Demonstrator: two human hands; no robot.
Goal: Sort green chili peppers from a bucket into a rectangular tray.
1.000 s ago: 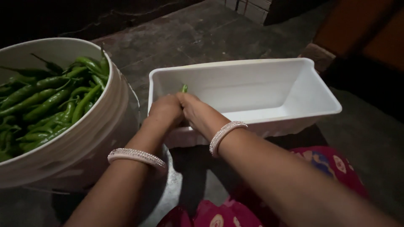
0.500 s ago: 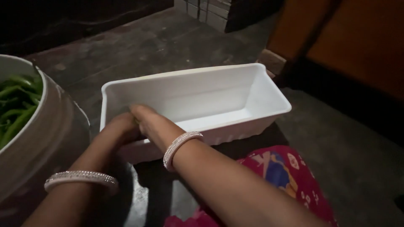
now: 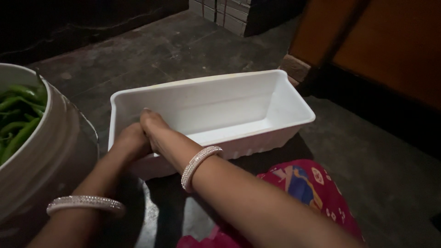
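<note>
White tub point(image 3: 294, 117) under both hands' grip

This looks like a home, in a dim yard or back room where food is prepared on the ground. The floor point(image 3: 174, 50) is bare, rough grey concrete, and the work sits directly on it rather than on any furniture. A large white bucket point(image 3: 50, 156) full of green chillies point(image 3: 18, 119) stands at the left, with a white plastic tub point(image 3: 257, 96) beside it. A stack of bricks point(image 3: 239, 16) rests at the floor's far edge, and an orange wooden door point(image 3: 381, 46) closes the right side.
</note>
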